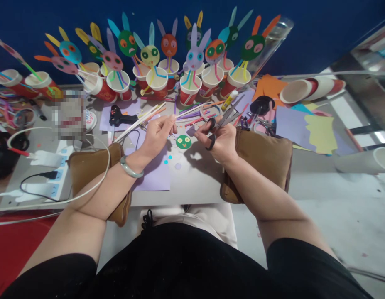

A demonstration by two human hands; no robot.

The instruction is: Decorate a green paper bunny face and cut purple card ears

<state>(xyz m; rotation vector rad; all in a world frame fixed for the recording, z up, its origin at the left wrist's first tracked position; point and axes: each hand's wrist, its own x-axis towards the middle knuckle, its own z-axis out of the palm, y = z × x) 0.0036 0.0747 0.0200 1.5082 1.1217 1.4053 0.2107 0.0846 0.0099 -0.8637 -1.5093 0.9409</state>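
My right hand [225, 139] is closed around a pair of scissors [229, 117], with its black handle loops about the fingers and its blades pointing up and away. A small purple paper scrap [191, 131] shows at the fingertips of that hand. My left hand [158, 133] is closed in a pinch, and what is between its fingers is too small to make out. Between and below the hands lies a green paper disc [183, 142] with yellow round eyes and an orange mouth. Small blue paper bits [167, 160] and a pale purple bit [178, 166] lie nearer me.
Paper cups [157, 85] with rabbit-faced figures stand along the back. A black glue gun [122, 118] lies left of several loose sticks. Brown cushions [263, 164] support both forearms. A power strip [60, 174] with cables is at left, coloured paper [296, 124] at right.
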